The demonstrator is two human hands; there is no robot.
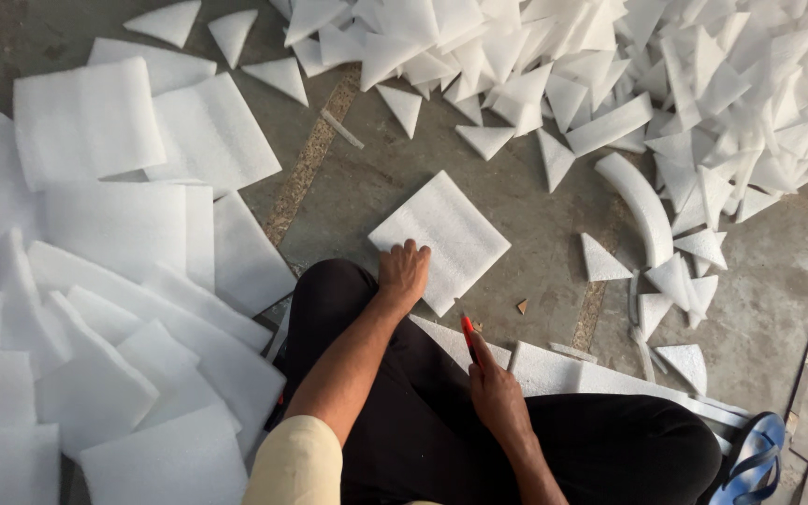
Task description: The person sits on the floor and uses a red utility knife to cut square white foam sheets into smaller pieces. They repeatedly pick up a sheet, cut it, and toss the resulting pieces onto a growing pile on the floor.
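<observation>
Head view looks down on a person seated on a grey concrete floor (778,271), legs in black trousers (423,430). The left hand (403,272) lies flat, fingers spread, on the near corner of a white square foam sheet (443,236) that sits on the floor just beyond the left knee. The right hand (495,393) is closed around a red-handled cutter (468,339), its tip pointing up toward the sheet but apart from it. The two hands are apart. Overlapping white foam sheets (114,281) cover the floor along the left edge. A large heap of white foam triangles (703,84) fills the far right corner, with a curved foam strip (642,206) at its near side. A blue sandal (755,458) lies at the near right corner.
</observation>
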